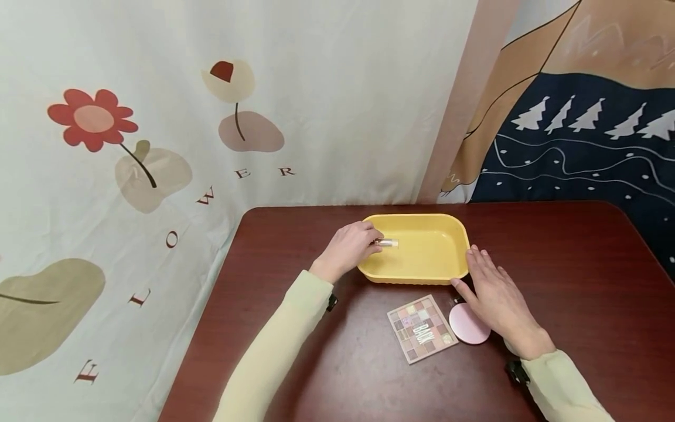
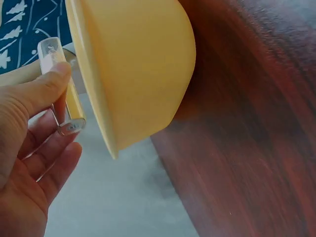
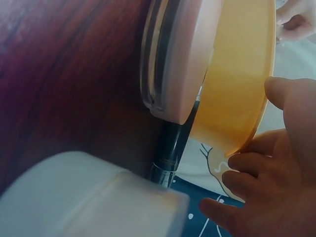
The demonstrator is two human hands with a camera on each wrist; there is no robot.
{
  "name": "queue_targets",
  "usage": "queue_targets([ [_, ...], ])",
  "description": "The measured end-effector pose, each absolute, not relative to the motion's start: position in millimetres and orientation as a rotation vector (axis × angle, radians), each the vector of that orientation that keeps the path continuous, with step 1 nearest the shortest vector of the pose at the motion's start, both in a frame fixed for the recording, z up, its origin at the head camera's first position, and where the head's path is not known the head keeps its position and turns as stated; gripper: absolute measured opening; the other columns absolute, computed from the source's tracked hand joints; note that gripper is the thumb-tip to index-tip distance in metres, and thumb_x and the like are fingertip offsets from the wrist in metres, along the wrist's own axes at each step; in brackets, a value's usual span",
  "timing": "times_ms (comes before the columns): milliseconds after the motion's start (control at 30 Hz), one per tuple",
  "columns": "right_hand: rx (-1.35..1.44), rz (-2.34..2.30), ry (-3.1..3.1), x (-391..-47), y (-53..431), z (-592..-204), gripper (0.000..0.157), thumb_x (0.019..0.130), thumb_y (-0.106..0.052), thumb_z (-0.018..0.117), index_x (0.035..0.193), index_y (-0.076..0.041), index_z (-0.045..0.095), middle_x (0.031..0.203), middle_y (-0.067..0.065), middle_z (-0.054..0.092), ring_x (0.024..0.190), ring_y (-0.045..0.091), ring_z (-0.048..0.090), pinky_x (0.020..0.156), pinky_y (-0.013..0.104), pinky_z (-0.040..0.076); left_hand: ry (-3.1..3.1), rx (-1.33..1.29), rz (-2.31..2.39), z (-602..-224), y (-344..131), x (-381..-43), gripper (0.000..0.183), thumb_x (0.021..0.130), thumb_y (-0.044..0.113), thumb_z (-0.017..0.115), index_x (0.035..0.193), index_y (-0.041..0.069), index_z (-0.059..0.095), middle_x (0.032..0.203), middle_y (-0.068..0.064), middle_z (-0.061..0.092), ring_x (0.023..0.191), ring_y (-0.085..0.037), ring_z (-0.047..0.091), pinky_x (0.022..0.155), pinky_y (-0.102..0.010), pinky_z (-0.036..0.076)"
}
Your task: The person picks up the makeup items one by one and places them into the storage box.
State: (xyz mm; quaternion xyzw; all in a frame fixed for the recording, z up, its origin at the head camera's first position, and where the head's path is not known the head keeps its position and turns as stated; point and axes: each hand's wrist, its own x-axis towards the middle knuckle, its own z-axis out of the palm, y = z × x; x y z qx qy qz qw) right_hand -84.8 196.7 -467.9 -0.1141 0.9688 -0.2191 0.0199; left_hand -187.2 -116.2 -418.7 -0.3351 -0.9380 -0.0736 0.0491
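The left grip point(image 1: 349, 246) pinches a clear tube point(image 1: 390, 242) over the yellow tub point(image 1: 429, 253); the right grip point(image 1: 498, 296), fingers straight, touches it.

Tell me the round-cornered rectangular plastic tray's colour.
The tray is yellow, clearest in the head view.

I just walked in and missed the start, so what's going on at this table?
A person's left hand pinches a clear tube at the open top of a yellow tub, not yet let go. Their right hand touches the tub's right side. On the table, on the person's side of the tub, lie a palette and a pink compact, with a dark tube by the compact.
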Motion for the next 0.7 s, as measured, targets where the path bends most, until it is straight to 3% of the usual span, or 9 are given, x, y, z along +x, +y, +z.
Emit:
queue_targets([
  [300,-0.341,-0.679,2.996,-85.6,196.0,-465.9,0.085,0.104,-0.042,0.061,0.161,0.007,0.021,0.167,0.029,0.019,0.153,0.047,0.019,0.117,0.069,0.022,-3.004,-0.92,-0.063,-434.5,-93.6,-206.7,0.011,0.099,0.025,0.073,0.097,0.016,0.078,0.091,0.0,0.067,0.08,-0.017,0.064,0.067,-0.035,0.056],
  [700,-0.355,-0.67,3.026,-85.0,195.2,-465.8,0.083,0.103,-0.041,0.062,0.159,0.009,0.026,0.165,0.03,0.024,0.152,0.048,0.023,0.116,0.069,0.024,-3.043,-0.85,0.178,-447.5,-78.2,-221.2,0.012,0.1,0.011,0.067,0.093,0.013,0.077,0.097,-0.005,0.076,0.092,-0.023,0.071,0.076,-0.041,0.061],
])
